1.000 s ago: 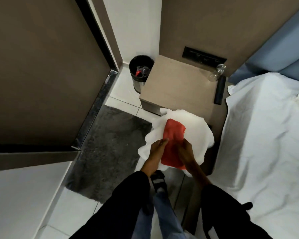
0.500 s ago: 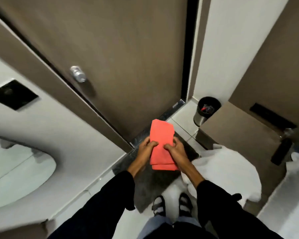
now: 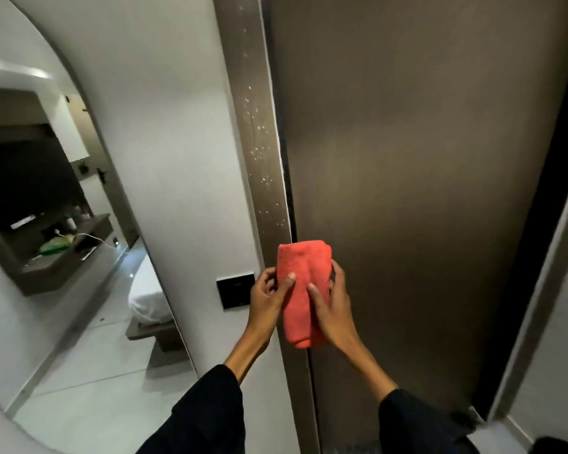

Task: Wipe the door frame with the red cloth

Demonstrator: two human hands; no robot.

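Before door frame (image 3: 263,152) | red cloth (image 3: 304,290) between hands | left grip (image 3: 269,296), right grip (image 3: 332,306) pinching cloth

Locate the supports in the mirror (image 3: 79,198) at your left; they appear only as reflections. The wall-mounted shelf (image 3: 63,262) carries a green item (image 3: 54,247), a white cable (image 3: 94,239) trailing over its front edge, and small containers (image 3: 71,221) at the back, too blurred to identify. Below it, the pale tiled floor (image 3: 79,385) carries the bed (image 3: 146,298), which is covered by a white sheet. At the lower right, outside the mirror, note a strip of the same pale floor beside the door base.
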